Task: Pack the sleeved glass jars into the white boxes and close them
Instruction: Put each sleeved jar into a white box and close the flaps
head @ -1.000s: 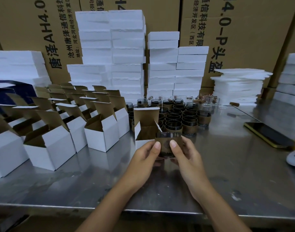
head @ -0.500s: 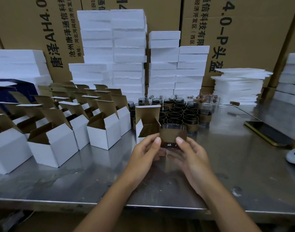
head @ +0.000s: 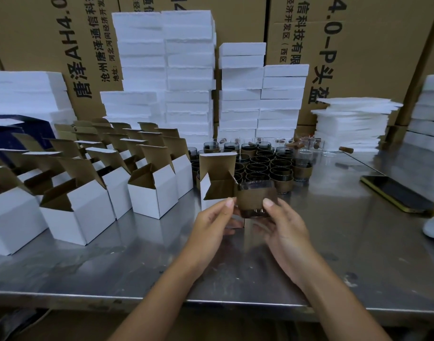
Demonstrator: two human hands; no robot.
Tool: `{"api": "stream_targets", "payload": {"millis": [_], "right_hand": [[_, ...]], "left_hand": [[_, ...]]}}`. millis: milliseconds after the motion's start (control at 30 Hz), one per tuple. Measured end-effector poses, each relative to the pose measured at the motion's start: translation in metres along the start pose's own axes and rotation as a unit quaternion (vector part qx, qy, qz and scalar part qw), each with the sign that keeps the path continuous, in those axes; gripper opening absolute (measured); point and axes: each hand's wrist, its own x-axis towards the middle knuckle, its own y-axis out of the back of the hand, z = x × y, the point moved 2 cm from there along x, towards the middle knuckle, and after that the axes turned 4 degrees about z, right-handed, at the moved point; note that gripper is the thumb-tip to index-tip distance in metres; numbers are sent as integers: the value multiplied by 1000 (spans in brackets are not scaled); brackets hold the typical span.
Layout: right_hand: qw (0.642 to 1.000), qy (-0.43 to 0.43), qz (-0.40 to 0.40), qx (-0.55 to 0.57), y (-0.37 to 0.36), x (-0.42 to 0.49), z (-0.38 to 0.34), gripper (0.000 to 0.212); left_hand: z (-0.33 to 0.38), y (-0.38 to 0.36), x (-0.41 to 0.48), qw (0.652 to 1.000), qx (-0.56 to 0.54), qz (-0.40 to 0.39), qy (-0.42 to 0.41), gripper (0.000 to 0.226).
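Insertion step. I hold the brown-sleeved round glass jar (head: 256, 201) pinched between left hand (head: 211, 223) and right hand (head: 283, 228), just beside the open white cardboard box (head: 212, 191). Next, probably: lift over opening, lower upright.

Packing workshop/warehouse: steel counter (head: 334, 242), big printed shipping cartons (head: 358, 45) behind, stacked white foam slabs (head: 189, 70), rows of open white boxes (head: 152, 193).
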Motion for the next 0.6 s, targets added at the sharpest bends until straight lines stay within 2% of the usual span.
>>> {"api": "stream_targets", "payload": {"millis": [133,233,300,467,533,600], "right_hand": [[979,113,31,-168,-2,-6,0,50],[960,147,39,-237,-1,-7,2,68],[944,178,43,-275,-2,-8,1,68],[930,226,61,-282,-2,-8,-1,68],[932,229,56,-277,-2,-8,-2,69],[932,233,49,-273,-2,-9,-1,70]], "left_hand": [[-4,1,1,999,-6,-19,29,36],[-7,2,1,998,-30,-26,44,47],[-8,3,2,997,-44,-21,54,51],[-8,2,4,996,-53,-33,67,41],[-8,1,3,996,-48,-37,65,45],[-8,2,3,996,-49,-37,62,60]]}}
